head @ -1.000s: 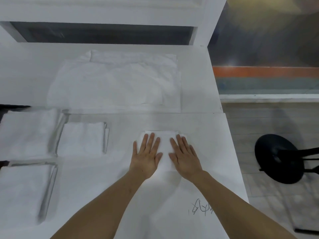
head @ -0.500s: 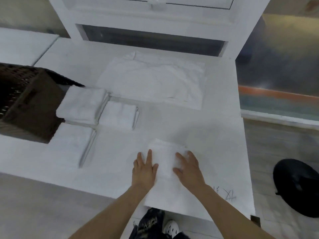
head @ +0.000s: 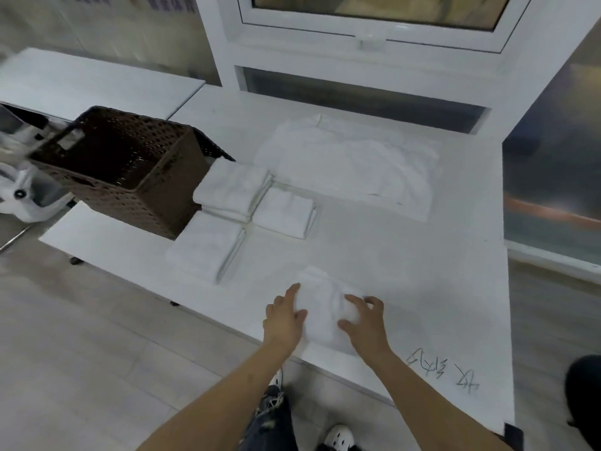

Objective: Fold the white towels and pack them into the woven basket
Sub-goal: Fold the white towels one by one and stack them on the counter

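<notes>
From the head view, both hands sit on a small folded towel [head: 320,307] at the near edge of the white worktop [head: 406,255]. The left hand [head: 284,315] lies against its left side, fingers nearly straight. The right hand [head: 362,320] has its grip curled over the right side, bunching the cloth. The brown woven basket [head: 130,177] at left shows no towels inside. Three folded piles [head: 232,188] [head: 284,213] [head: 206,245] lie beside it; one unfolded towel [head: 354,164] lies spread behind.

Three folded towel stacks [head: 233,190] crowd the woven basket [head: 130,170]'s right side; counter [head: 406,255] beyond lies bare.
</notes>
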`<state>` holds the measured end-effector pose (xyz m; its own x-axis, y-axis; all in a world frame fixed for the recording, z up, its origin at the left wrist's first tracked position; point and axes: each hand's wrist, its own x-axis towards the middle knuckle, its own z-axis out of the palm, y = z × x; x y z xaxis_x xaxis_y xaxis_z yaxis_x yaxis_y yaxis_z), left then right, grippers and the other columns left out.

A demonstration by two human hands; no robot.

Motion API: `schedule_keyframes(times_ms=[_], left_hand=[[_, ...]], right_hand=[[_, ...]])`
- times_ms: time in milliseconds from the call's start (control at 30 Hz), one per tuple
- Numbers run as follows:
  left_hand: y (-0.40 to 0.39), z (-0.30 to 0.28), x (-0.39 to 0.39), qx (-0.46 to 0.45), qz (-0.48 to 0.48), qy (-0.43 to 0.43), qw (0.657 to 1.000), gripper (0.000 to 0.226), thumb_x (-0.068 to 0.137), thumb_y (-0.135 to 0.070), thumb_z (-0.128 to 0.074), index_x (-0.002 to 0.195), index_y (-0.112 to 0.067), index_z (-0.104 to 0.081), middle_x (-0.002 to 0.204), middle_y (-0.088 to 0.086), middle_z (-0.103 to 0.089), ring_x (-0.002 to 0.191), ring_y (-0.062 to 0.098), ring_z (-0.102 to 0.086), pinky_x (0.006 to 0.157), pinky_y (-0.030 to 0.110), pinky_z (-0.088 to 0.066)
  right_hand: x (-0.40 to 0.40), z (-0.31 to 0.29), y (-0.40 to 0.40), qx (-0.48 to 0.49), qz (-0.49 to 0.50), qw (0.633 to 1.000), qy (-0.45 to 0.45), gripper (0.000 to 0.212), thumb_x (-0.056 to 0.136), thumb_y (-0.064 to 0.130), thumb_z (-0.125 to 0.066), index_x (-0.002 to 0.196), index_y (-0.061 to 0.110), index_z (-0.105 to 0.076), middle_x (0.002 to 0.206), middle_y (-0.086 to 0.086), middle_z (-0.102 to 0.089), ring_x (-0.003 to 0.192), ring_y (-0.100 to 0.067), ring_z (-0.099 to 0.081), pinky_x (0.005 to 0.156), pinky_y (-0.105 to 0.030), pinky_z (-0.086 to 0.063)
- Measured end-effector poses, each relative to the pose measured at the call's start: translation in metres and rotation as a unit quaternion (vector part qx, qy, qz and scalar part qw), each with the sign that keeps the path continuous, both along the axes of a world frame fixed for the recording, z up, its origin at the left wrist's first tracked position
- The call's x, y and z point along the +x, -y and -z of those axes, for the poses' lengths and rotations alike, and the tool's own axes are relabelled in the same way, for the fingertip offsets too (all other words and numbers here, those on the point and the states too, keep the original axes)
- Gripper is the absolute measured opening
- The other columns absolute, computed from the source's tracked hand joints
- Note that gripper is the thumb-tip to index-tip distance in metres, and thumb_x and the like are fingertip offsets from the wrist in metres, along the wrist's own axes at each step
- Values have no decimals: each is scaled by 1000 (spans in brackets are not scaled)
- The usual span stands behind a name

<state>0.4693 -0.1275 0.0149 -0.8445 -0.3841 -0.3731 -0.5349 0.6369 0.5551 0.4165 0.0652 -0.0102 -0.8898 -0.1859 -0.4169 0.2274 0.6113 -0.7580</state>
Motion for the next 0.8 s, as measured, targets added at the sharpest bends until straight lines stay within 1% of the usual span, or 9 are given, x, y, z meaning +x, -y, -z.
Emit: schedule_keyframes(times_ms=[100, 200, 267, 333, 467, 567, 633, 733, 800], left_hand=[[34, -13, 11, 72, -43, -48, 995, 60, 101, -22, -58, 153, -36, -32, 124, 5, -50, 102, 18, -53, 87, 28, -42], [74, -19, 12, 96, -54, -62, 992, 60, 100, -17, -59, 153, -30, -35, 131, 6, -50, 109, 15, -50, 91, 24, -38], [103, -21, 7, 110, -64, -62, 990, 60, 99, -16, -61, 153, -29, -36, 136, 7, -50, 111, 11, -46, 94, 23, -36], [134, -24, 3, 122, -75, -61, 988, 60, 99, -17, -62, 152, -30, -37, 137, 6, -50, 111, 12, -47, 96, 24, -38], [197, -28, -4, 126, -85, -71, 986, 60, 98, -17, -62, 153, -28, -38, 125, 6, -50, 111, 16, -50, 98, 26, -40], [243, -24, -10, 133, -88, -85, 984, 60, 98, -19, -63, 152, -30, -39, 129, 3, -51, 115, 17, -53, 98, 27, -42], [270, -20, -12, 137, -97, -89, 982, 59, 98, -22, -63, 151, -31, -39, 132, 0, -51, 113, 13, -51, 96, 26, -41], [302, -19, -11, 134, -106, -93, 981, 55, 101, -26, -59, 151, -33, -38, 130, 0, -50, 110, 12, -48, 94, 28, -39], [318, -22, -14, 134, -107, -85, 981, 53, 102, -27, -55, 151, -35, -37, 127, 2, -49, 108, 14, -48, 95, 29, -38]], right_hand=[[1, -17, 32, -11, -19, 1000, -20, 57, 85, 11, -78, 137, 25, -58, 146, -1, -22, 114, -14, -43, 95, -23, -41], [0, -27, 68, -32, -24, 999, -18, 54, 86, 12, -77, 134, 27, -59, 146, 2, -22, 115, -13, -44, 94, -21, -40], [-3, -30, 95, -41, -21, 999, -14, 53, 86, 14, -77, 133, 30, -58, 146, 5, -21, 114, -13, -45, 95, -24, -42], [-8, -33, 126, -49, -19, 999, -10, 51, 86, 15, -76, 132, 31, -59, 146, 6, -22, 113, -14, -45, 94, -26, -44], [-16, -40, 190, -49, -17, 999, -6, 51, 86, 13, -76, 132, 29, -61, 145, 4, -24, 115, -15, -49, 97, -27, -45], [-30, -45, 234, -39, -49, 998, -30, 50, 88, 13, -75, 134, 28, -59, 148, 4, -23, 118, -8, -42, 98, -20, -37], [-42, -47, 260, -19, -76, 995, -54, 50, 90, 14, -75, 136, 26, -59, 150, 3, -23, 122, -3, -35, 102, -16, -31], [-52, -48, 293, 3, -108, 991, -81, 51, 91, 17, -76, 138, 26, -59, 150, 2, -25, 124, -3, -34, 105, -17, -30], [-56, -48, 311, 1, -106, 991, -82, 51, 90, 17, -77, 137, 27, -59, 148, 4, -26, 125, -3, -35, 104, -17, -29]])
